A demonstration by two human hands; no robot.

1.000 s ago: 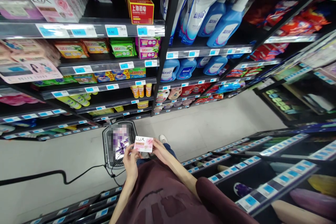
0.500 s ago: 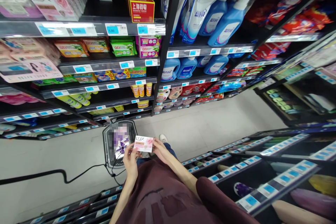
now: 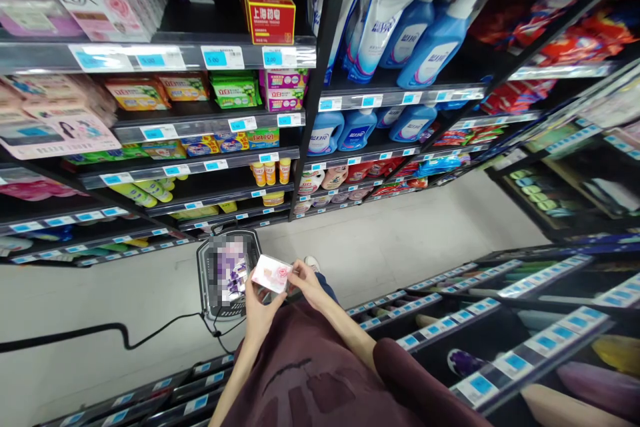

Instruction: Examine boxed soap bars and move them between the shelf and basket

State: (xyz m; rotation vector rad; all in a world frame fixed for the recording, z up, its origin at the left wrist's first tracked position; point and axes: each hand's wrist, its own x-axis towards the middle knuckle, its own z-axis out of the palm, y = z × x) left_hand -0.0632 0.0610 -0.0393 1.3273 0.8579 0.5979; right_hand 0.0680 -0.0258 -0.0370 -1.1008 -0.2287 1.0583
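Both of my hands hold a small pink and white LUX soap box (image 3: pixel 271 273) in front of my chest. My left hand (image 3: pixel 260 310) grips its lower left edge from beneath, fingers curled. At the box's right end, my right hand (image 3: pixel 306 280) pinches it with fingers and thumb. The box is tilted, its left end lower. Just beyond it on the floor stands a dark shopping basket (image 3: pixel 208 275) holding a purple packet.
Black shelves with blue price tags run along the far side, stocked with soap boxes (image 3: pixel 103 10), red cartons (image 3: pixel 270 17) and blue detergent bottles (image 3: pixel 430 47). More shelves (image 3: pixel 500 340) stand close on my right. A black cable (image 3: pixel 100 332) lies on the pale floor.
The soap box has tipped and turned in my hands, its printed face now angled away. My left hand has shifted under the box. The basket and shelves have not moved.
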